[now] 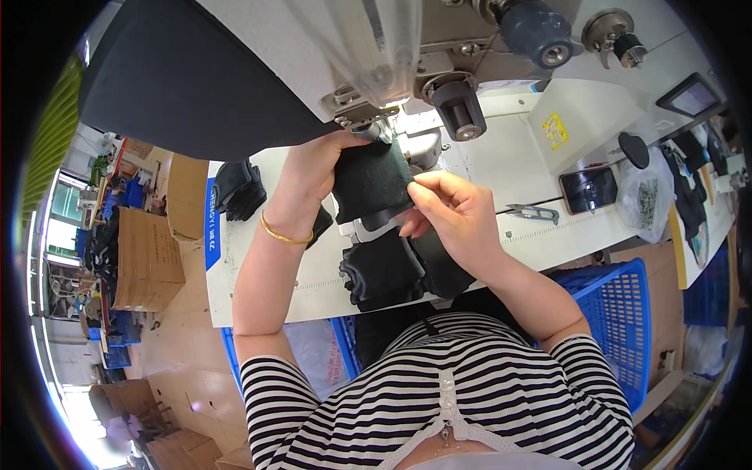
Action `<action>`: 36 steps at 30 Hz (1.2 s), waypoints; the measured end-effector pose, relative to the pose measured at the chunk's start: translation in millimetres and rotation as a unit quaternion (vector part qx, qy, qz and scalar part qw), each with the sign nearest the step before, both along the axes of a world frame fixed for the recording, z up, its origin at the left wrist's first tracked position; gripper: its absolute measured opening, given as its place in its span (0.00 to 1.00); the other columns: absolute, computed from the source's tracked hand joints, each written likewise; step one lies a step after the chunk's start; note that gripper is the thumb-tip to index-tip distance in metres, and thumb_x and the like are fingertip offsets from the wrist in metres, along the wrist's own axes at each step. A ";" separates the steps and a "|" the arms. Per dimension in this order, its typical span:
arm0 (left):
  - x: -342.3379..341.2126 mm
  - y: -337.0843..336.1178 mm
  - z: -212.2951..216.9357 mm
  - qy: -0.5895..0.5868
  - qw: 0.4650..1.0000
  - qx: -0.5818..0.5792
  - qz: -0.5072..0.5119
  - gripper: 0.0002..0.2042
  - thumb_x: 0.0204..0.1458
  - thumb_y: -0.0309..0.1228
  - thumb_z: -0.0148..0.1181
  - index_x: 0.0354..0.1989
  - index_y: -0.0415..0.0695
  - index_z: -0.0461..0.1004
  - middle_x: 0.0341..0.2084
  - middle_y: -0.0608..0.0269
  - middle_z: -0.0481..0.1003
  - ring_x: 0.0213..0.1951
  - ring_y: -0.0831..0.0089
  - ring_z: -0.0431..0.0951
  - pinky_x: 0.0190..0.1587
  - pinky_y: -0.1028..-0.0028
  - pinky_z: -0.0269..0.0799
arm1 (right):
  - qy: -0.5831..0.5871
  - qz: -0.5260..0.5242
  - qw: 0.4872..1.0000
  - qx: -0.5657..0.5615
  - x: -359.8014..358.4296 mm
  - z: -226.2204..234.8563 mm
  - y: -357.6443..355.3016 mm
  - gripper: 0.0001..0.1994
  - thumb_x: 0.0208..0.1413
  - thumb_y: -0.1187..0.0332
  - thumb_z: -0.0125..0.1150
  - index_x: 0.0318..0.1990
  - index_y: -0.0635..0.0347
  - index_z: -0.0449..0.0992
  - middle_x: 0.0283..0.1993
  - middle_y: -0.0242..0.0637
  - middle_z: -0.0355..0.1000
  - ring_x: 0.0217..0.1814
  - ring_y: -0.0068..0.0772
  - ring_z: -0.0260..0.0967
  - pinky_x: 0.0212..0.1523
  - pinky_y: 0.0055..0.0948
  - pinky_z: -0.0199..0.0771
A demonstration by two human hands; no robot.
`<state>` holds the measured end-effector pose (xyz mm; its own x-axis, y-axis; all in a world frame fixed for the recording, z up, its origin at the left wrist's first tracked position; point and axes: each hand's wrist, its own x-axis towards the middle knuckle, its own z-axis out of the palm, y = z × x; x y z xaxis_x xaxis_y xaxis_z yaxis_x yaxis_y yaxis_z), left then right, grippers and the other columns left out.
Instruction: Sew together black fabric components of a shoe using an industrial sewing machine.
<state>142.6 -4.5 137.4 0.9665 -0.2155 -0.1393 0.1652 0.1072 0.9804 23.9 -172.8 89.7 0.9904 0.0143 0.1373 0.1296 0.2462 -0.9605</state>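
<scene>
A black fabric piece [370, 182] lies under the presser foot [381, 131] of a sewing machine. My left hand [319, 166] is closed on its left edge, the fingertips close to the foot and partly hidden by the cloth. With thumb and forefinger my right hand [453, 207] pinches the right edge of the same piece. Nearer to me, a stack of folded black pieces [382, 270] rests at the table's front edge, with more dark cloth [439, 262] beside it.
Another black stack [239, 190] sits at the table's left. To the right are thread snips [533, 213], a phone [587, 190] and a plastic bag [647, 202]. A blue basket [615, 321] stands below the table; the machine head with its dark knobs [460, 110] hangs overhead.
</scene>
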 end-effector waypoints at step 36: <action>-68.1 -10.8 -32.9 -0.609 0.732 0.298 0.072 0.12 0.40 0.16 0.67 0.35 0.39 0.78 0.33 0.58 0.74 0.35 0.65 0.74 0.43 0.70 0.69 | -0.084 -0.047 0.992 -0.086 11.1 -7.9 -3.3 0.10 0.63 0.71 0.53 0.43 0.69 0.76 0.30 0.39 0.79 0.33 0.23 0.79 0.34 0.22 0.78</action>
